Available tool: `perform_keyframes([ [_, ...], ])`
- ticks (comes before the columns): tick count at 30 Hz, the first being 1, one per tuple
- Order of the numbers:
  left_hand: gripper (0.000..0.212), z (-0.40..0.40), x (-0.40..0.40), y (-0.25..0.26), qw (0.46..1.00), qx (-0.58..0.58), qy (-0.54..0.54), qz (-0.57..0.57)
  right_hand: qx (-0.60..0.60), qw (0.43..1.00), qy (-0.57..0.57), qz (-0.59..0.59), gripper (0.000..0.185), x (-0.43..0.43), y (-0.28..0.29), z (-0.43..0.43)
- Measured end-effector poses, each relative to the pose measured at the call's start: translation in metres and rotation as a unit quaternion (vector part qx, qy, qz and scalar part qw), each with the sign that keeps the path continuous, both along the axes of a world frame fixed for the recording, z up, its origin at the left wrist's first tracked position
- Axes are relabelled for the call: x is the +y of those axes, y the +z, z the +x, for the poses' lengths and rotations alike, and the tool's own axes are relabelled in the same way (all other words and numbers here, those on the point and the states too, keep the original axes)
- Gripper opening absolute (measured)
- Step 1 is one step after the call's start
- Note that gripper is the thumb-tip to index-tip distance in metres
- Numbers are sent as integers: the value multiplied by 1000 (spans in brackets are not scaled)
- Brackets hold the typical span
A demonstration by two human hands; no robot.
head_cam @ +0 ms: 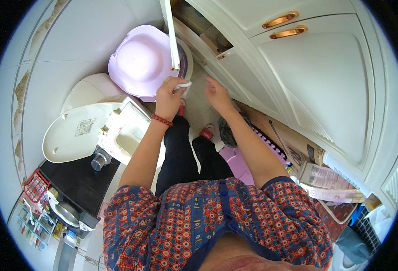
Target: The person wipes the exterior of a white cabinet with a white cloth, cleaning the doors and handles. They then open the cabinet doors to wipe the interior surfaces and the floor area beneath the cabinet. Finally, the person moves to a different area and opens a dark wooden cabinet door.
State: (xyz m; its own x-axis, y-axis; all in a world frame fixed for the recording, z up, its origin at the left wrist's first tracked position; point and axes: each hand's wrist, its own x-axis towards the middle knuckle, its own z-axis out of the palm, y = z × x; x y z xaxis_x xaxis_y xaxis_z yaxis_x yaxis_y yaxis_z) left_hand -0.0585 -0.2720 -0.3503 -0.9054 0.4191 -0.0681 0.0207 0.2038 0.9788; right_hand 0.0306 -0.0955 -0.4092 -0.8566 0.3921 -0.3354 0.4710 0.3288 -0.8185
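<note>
My left hand (pixel 170 93), with a red beaded bracelet at the wrist, pinches a small crumpled white tissue or cloth (pixel 183 86) between thumb and fingers. Right of it, my right hand (pixel 218 96) is raised with nothing in it, its fingers slightly blurred and partly spread. Just beyond my left hand lies a lilac plastic basin (pixel 136 62), bottom side up, on a round object. The end of a white strip (pixel 174 50) hangs over the basin's right edge. Below and left of my left hand is a white toilet (pixel 126 142) with its lid (pixel 72 130) raised.
White cabinets with gold handles (pixel 288 32) line the right side. A dark bag-lined bin (pixel 229 132) and a pink plastic tub (pixel 237 164) stand by my right forearm. Flattened cardboard (pixel 297 140) leans on the cabinets. At left are a black surface (pixel 80 179) and a red basket (pixel 36 186).
</note>
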Motion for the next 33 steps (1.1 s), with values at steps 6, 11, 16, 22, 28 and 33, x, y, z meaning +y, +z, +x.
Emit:
perform_keyframes([
  [6,27,-19,-1,-5,994,63,81,-20,43,998,-48,22,36,35,14,32],
  [11,26,-37,45,-14,976,188,-96,-51,8,998,-51,42,26,46,21,71],
  [16,23,-50,125,-8,979,151,-119,-66,-1,998,-64,7,23,38,30,121],
  [22,23,-46,155,15,984,-1,-171,-55,-57,993,-100,-32,22,35,53,154],
  [28,25,-45,126,-4,991,1,-132,18,-5,997,-73,-36,21,39,74,146],
  [33,24,-42,110,54,995,27,-52,75,42,995,-77,-52,21,45,113,122],
])
